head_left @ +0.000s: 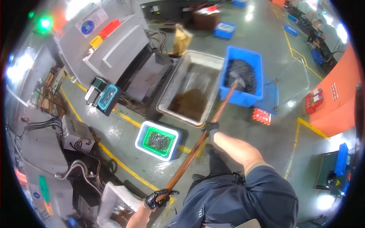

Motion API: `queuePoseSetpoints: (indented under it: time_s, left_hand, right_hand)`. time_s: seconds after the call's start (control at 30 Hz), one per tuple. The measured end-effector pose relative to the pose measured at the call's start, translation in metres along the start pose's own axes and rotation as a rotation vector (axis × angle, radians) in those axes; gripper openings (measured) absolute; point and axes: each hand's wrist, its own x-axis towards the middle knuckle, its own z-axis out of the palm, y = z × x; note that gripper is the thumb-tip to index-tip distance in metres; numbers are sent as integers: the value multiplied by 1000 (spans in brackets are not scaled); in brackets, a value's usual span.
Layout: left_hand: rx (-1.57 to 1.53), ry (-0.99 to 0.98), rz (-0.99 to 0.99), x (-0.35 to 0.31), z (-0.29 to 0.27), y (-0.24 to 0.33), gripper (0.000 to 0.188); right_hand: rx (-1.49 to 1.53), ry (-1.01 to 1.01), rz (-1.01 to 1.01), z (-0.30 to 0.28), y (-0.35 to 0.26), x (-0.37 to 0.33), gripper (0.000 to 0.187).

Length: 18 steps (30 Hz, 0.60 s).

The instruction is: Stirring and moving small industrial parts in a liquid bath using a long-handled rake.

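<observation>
In black gloves, both my hands are closed round the long wooden handle of a shovel (190, 154). My left hand (156, 199) grips its near end, low at the left. Farther up the shaft is my right hand (211, 129), with the arm stretched forward. The shovel's grey blade (236, 80) rests among small dark metal pieces (249, 73) inside a blue bin (240, 100). Left of the bin stands a large pale tub (198, 122) with a brown patch in its bottom. What the blade carries is too small to tell.
A white tub (138, 149) holds a green basket (165, 153) of small metal parts. Grey machines (125, 49) line the left. A clear-railed blue cart (270, 99) stands beside the blue bin. An orange structure (336, 100) rises at the right.
</observation>
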Motion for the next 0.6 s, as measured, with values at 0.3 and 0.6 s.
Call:
queuePoseSetpoints:
  time_s: [0.3, 0.6]
  left_hand:
    - [211, -87, 162, 147, 70, 66, 53]
    - [528, -10, 535, 393, 92, 102, 36]
  right_hand:
    - [-55, -149, 58, -107, -166, 93, 26]
    - [-85, -285, 311, -235, -11, 232, 21]
